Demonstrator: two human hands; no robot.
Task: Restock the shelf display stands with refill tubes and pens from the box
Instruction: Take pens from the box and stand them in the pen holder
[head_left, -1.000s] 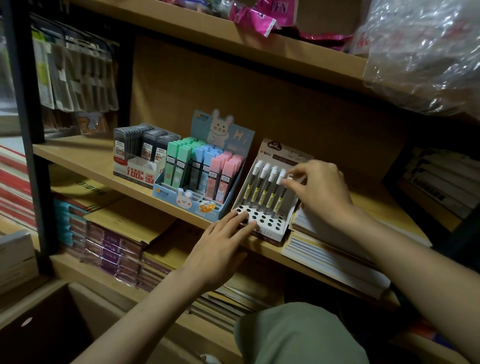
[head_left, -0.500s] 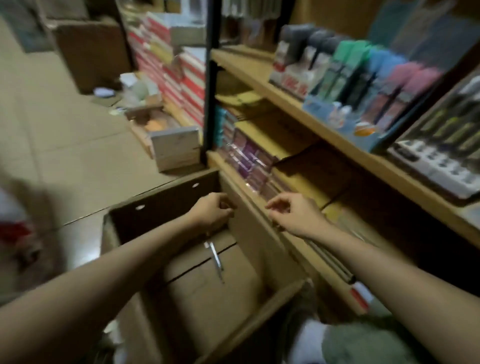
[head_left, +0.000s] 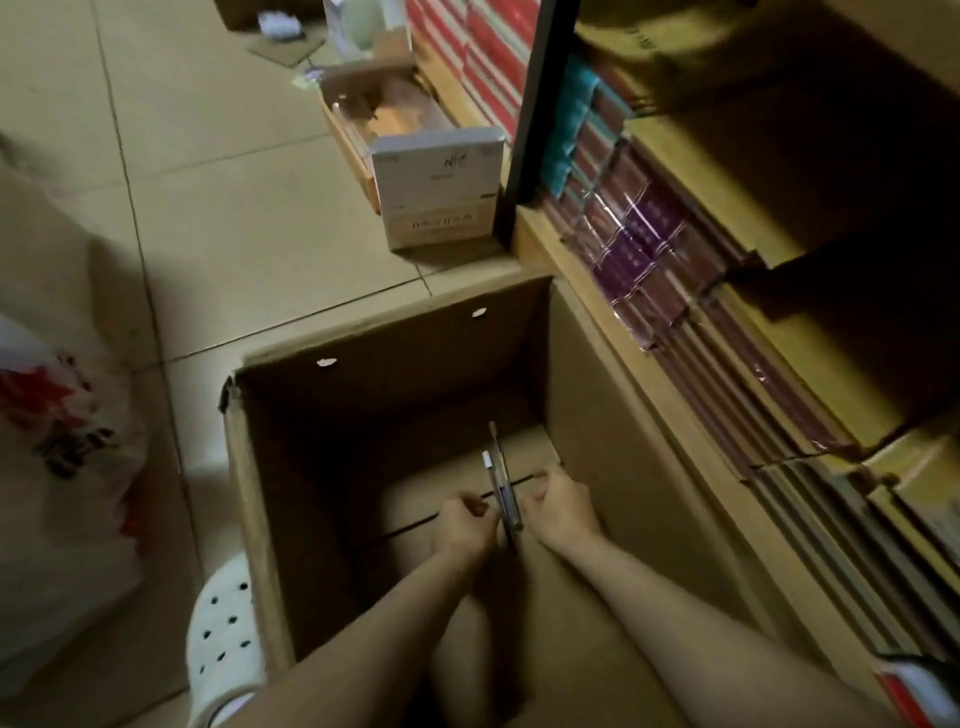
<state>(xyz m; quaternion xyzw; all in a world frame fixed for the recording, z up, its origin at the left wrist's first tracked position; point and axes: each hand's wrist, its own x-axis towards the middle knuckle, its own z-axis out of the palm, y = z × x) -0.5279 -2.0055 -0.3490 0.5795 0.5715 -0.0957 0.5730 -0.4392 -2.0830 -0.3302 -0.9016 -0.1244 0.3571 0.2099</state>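
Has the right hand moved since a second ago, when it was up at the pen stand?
Yes. The right hand has gone down from the shelf into the cardboard box, beside the pens at its bottom.

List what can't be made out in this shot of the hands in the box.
- Head view: whether the left hand or right hand grips the pens; curled fingers face away.
- Pen count: dim, overlapping.
- Cardboard box near wall: cut off by the bottom edge.
- Display stands: out of frame.
- White carton print: too small.
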